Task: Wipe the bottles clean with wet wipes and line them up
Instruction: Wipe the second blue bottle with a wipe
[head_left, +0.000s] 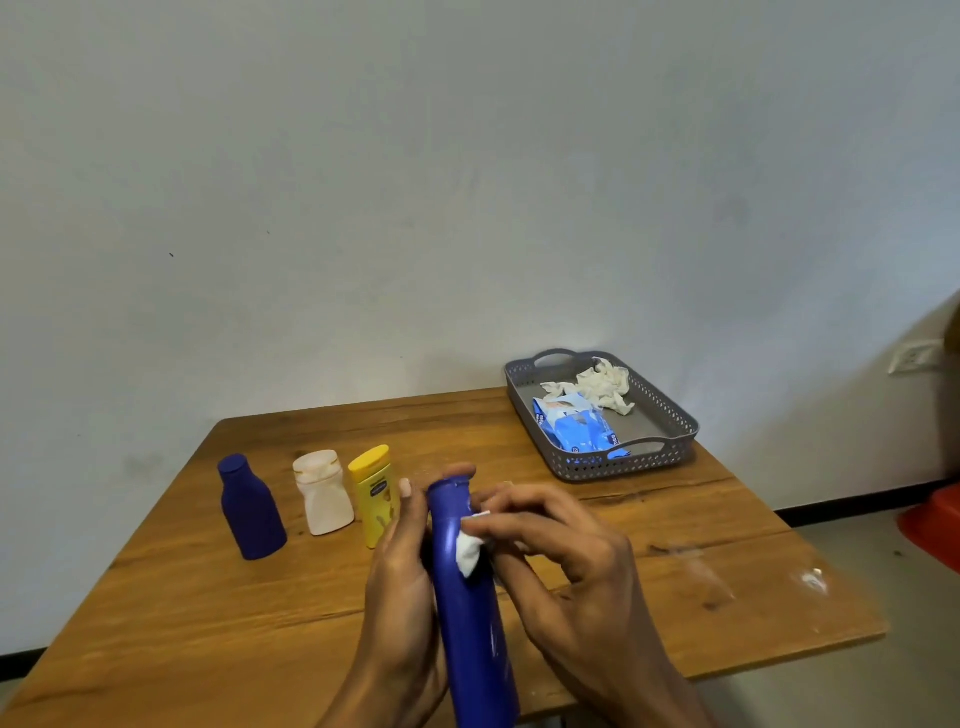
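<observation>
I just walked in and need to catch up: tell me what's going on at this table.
A person is cleaning bottles. The left hand holds a tall blue bottle while the right hand rubs a white wipe against it near its top. Three bottles stand in a row on the wooden table: a small blue bottle, a white bottle and a yellow bottle. A grey basket holds the pack of wipes and some crumpled used wipes.

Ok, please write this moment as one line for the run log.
step: wiping | left hand: grips tall blue plastic bottle | right hand: presses white wet wipe on it | lined up: three bottles
</observation>
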